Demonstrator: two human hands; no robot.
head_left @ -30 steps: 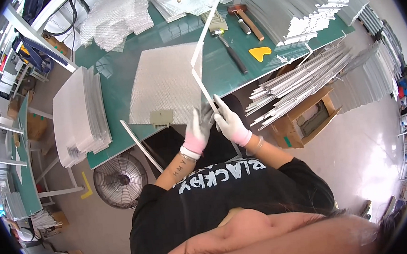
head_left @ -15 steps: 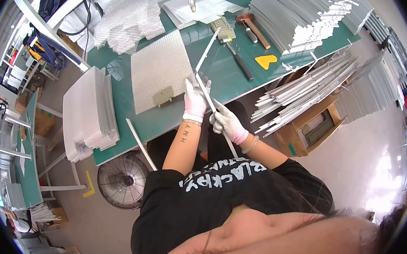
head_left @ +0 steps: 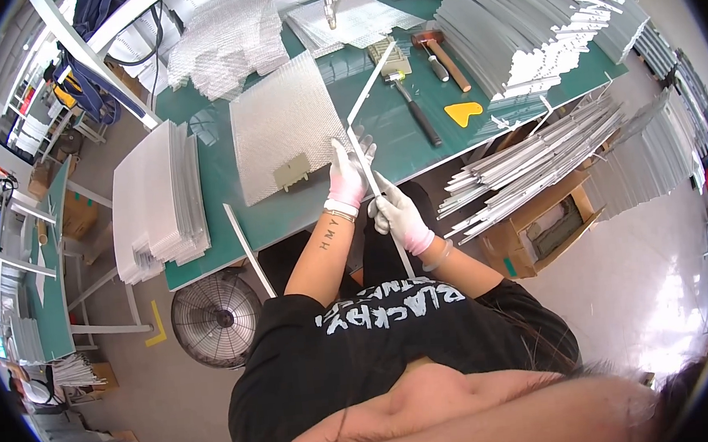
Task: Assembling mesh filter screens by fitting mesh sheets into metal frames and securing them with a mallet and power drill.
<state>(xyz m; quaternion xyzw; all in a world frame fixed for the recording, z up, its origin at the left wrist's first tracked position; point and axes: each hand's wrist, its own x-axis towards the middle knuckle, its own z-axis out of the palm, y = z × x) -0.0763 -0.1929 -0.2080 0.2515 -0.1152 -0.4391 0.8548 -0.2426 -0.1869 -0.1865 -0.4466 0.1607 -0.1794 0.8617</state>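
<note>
- Right now both gloved hands close on one long, thin, bent strip of pale metal (head_left: 363, 159), held just above the near edge of the green-topped counter (head_left: 218, 182).
- Left hand (head_left: 347, 174), in a white glove with a pink cuff, clamps round the strip near its bend, farther from the body.
- Right hand (head_left: 399, 215), gloved alike, grips the same strip lower down, close to the chest; the two hands sit just beside each other, not quite touching.
- Long axis: the lower leg of the strip runs from the right hand up and away toward the left hand, then angles off to the right over the counter toward the black-handled hammer (head_left: 411, 104); its tail end reaches down past the right wrist toward the black shirt.
- So the strip lies straight ahead, between the hands, with the left hand nearer the bend and the right hand nearer the tail.
- Just left of the left hand lies a square sheet of silvery honeycomb mesh (head_left: 284, 123) with a small grey block (head_left: 292, 173) at its near edge.
- Farther off: a yellow plastic wedge (head_left: 463, 113), a wooden-handled mallet (head_left: 443, 56), a stack of white panels (head_left: 157, 199), and bundles of grey metal strips (head_left: 532, 153) to the right.
- A round floor fan (head_left: 215, 319) stands under the counter.
</note>
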